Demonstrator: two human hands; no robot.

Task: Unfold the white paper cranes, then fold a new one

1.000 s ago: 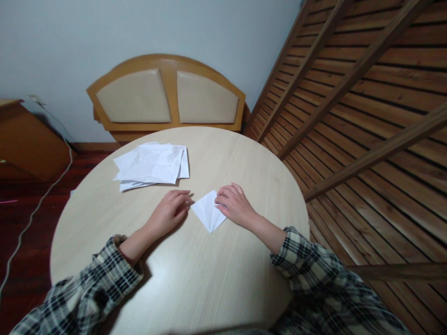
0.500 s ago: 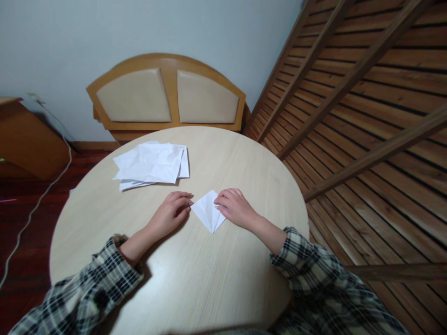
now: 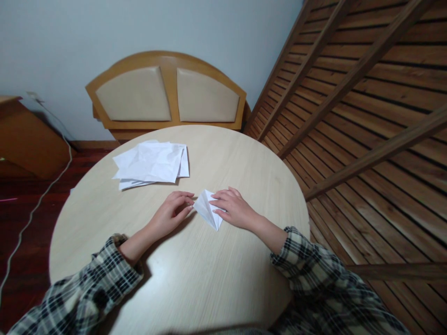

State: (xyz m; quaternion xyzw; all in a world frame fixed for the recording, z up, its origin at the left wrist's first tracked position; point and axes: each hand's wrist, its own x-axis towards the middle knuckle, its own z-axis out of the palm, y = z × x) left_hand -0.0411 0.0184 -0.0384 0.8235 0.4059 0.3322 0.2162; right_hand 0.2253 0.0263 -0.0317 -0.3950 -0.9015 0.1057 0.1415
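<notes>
In the head view, a small folded paper (image 3: 206, 211) lies on the pale, round worktop (image 3: 251, 163), just beyond its middle and between the person's two hands. It is white and creased, its visible outline roughly a diamond, with one point aimed towards the person and a fold line running down to that point.

The right hand (image 3: 234, 208) rests palm down over the right part of the folded paper, its fingers stretched out, slightly apart and touching the sheet without gripping it. The left hand (image 3: 171, 213) is at the opposite corner, thumb and forefinger close together at the paper's edge; whether they pinch that corner or only touch it, I cannot tell. The other left fingers are loosely bent.

Beyond the left hand, and apart from it, a stack of white sheets (image 3: 150, 162) lies on the worktop, creased and unevenly aligned. Both forearms come out of checked sleeves (image 3: 104, 274) with turned-back cuffs.

Behind the worktop stands a wooden headboard (image 3: 169, 83) with two cream panels, against a pale wall (image 3: 209, 28). A slatted wooden partition (image 3: 377, 116) slants along the right. On the left are a brown cabinet (image 3: 28, 139) and a light cable (image 3: 32, 214) trailing over the dark red floor (image 3: 38, 260).
</notes>
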